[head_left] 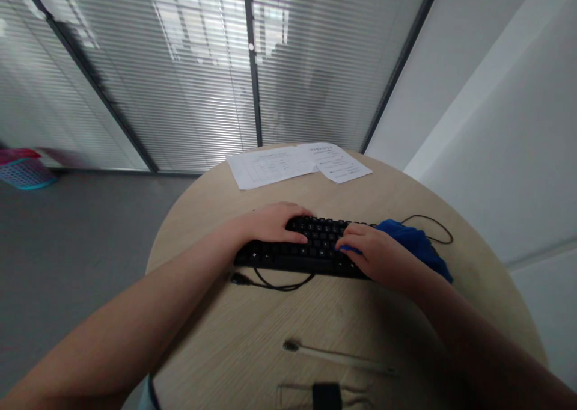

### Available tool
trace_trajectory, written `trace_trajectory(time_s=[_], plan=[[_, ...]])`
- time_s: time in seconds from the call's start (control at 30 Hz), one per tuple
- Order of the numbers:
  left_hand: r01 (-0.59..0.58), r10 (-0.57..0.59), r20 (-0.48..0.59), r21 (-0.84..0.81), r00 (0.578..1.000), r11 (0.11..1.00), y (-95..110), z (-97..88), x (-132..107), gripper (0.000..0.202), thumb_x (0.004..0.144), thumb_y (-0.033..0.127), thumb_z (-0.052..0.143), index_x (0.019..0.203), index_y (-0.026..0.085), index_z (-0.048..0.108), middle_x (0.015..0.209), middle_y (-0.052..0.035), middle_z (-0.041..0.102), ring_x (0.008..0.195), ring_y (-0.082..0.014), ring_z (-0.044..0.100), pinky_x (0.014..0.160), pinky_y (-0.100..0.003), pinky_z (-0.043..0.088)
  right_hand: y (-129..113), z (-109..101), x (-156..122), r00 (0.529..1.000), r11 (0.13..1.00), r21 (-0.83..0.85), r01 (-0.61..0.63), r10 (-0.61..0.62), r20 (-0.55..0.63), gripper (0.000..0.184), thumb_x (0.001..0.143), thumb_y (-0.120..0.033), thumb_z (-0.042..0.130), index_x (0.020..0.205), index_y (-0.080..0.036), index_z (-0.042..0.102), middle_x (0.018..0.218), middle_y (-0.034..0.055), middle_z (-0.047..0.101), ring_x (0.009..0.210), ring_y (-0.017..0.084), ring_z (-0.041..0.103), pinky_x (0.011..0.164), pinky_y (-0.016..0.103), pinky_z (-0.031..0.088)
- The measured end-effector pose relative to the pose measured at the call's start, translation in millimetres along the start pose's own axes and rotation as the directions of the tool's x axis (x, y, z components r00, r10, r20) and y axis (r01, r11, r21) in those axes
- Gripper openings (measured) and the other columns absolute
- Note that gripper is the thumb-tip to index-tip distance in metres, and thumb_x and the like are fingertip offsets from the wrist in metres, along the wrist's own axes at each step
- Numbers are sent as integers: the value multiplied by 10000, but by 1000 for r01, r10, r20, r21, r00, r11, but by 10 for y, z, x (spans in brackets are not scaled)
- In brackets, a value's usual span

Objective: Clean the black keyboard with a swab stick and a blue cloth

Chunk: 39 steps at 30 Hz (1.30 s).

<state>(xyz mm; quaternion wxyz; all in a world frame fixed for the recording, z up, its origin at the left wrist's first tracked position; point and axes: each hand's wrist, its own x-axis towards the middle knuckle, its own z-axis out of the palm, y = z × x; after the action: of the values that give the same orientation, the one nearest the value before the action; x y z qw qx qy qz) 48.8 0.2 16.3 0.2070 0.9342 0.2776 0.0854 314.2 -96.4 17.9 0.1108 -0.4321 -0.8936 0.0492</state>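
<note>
A black keyboard [288, 261] lies across the middle of the round table. My left hand [270, 222] grips its left part, the thumb stretched over the keys and the other fingers along the far edge. On the right part of the keys, my right hand [367, 247] is closed on a blue cloth [412, 241]. A bit of blue shows between its fingers, and the rest spreads over the keyboard's right end, hiding it. The keyboard's cable [283, 288] loops out at the near side, with a plug at its left end.
Nearer me on the table [234, 338] lie a toothbrush-like brush [338, 356] and a dark block with thin wires [327, 395]. Printed sheets [274, 166] rest at the far edge. A thin dark cord [439, 220] curves at right. A plastic basket [27, 171] stands on the floor.
</note>
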Motion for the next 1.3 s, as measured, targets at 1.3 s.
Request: trace_trajectory(time_s=[1.3], plan=[[4,-4,3,-3,1000,1000,18,-26,-13,605,840,543,628,1367,254,563,1308,-92,652,1205,-277,576,1054,-435,407,272,-92,-182,975,987,152,-47,78,-209,179,897,-180,584,1034,-216,695,971,67,722,884,208,669,832,362,526]])
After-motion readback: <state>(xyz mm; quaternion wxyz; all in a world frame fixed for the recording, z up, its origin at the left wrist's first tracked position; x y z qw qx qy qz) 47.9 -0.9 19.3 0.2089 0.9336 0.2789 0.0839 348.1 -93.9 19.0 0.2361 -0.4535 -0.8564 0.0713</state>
